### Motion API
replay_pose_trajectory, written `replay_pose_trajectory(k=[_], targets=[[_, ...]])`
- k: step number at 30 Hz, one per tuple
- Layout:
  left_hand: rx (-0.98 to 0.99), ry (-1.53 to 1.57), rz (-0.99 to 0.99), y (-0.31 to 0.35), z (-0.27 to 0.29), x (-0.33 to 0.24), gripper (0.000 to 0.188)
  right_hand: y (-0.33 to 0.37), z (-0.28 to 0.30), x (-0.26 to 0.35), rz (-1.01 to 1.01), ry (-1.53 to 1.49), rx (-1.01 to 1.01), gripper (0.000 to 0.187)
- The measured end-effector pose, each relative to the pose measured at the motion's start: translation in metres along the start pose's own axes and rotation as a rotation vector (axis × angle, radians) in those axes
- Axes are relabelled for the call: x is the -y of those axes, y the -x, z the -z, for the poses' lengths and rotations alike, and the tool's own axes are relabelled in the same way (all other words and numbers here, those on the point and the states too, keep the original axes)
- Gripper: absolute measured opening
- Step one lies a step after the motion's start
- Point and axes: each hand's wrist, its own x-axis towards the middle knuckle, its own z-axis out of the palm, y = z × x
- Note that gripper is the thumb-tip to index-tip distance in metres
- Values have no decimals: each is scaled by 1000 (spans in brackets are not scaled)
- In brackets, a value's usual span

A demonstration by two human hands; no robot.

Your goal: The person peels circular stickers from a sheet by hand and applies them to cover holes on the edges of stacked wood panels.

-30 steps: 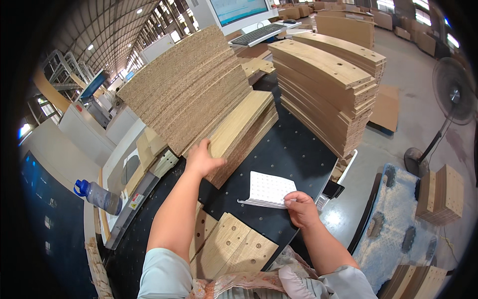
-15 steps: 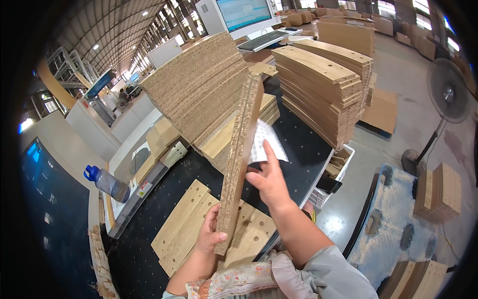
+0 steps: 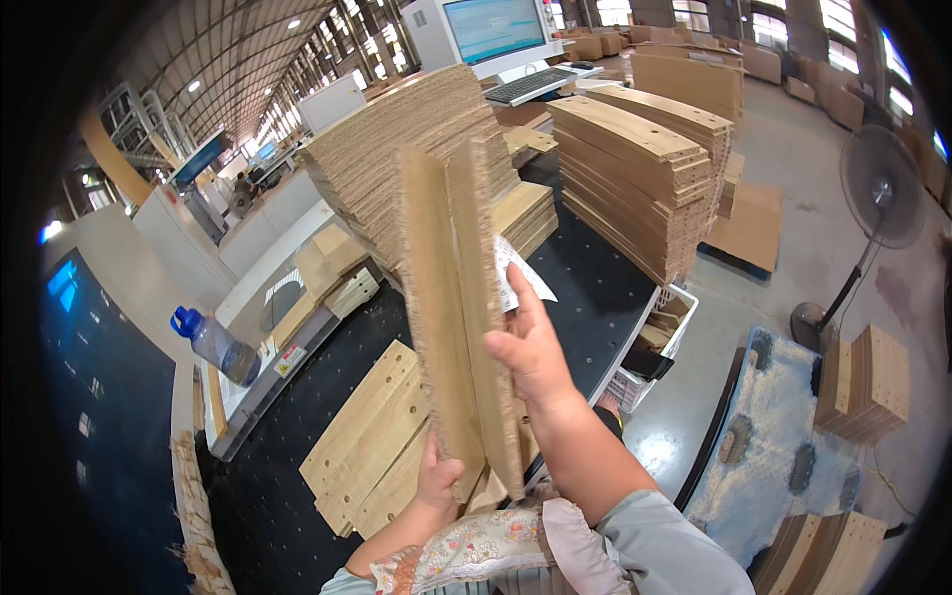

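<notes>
Two long particleboard panels [image 3: 456, 297] stand on edge in front of me, tilted up over the black work table [image 3: 585, 288]. My left hand [image 3: 439, 483] grips their lower end from the left. My right hand [image 3: 531, 347] presses flat against the right side of the panels at mid-height. A white paper sheet [image 3: 516, 278] shows just behind my right fingers; whether the hand holds it I cannot tell. Flat wood panels with drilled holes [image 3: 372, 436] lie on the table below my left hand.
A tall stack of particleboard panels [image 3: 397, 149] and a stack of curved wood panels [image 3: 635, 169] stand on the table behind. A blue-capped bottle [image 3: 213, 342] lies at the left. A monitor [image 3: 491, 30] and keyboard sit far back. A standing fan [image 3: 873, 198] is at right.
The panels have been lifted from the stack and raised upright; since half a second ago they have turned so two edges show, and my right hand has slid down along them.
</notes>
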Motion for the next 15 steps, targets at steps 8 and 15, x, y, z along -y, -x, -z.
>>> replay_pose_trajectory(k=[8, 15], targets=[[110, 297, 82, 8, 17, -5, 96, 6, 8, -2, -93, -87, 35, 102], [91, 332, 110, 12, 22, -11, 101, 22, 25, -18, -383, -331, -56, 96]])
